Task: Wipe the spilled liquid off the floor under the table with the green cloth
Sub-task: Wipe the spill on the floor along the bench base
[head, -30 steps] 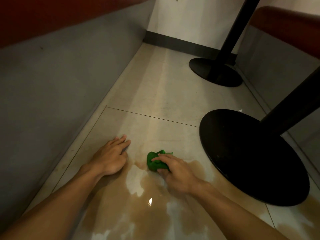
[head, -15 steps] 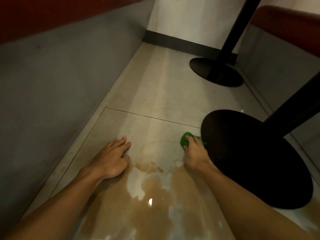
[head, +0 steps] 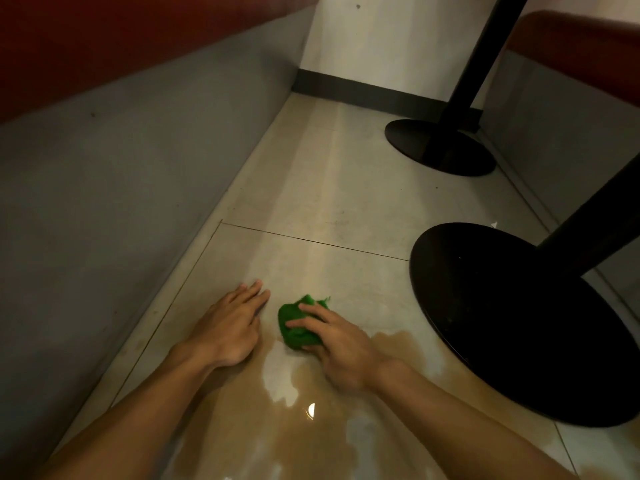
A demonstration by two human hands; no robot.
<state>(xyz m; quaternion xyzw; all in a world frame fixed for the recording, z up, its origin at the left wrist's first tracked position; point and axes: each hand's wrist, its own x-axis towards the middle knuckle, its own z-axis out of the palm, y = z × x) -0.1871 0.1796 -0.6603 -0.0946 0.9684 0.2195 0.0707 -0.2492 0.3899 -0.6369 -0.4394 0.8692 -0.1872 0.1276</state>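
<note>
Cloth under right hand at far edge of spill

Green cloth (head: 293,325) sits bunched on the floor (head: 346,188), pinned under the fingers of the right hand (head: 341,348). Two fingers lie curled over its top and the thumb closes on its near side, so the hand grips the wad. Most of the cloth sticks out to the left and ahead of the fingertips; a small frayed corner shows past them on the far side. The palm trails behind the cloth, over wet tile.

Cloth lies at the far left rim of the spilled liquid (head: 277,431), a brown, shiny puddle that spreads back toward the camera and right, up to the edge of the near table base (head: 502,323). Tile beyond the cloth looks dry.

Left hand (head: 228,329) is flat on the floor just beside the cloth, not touching it, fingers straight and close together, holding nothing. Its heel borders the puddle.

Far table base (head: 440,147) stands well apart, near the back wall. Grey bench panel (head: 121,202) runs along the left.
</note>
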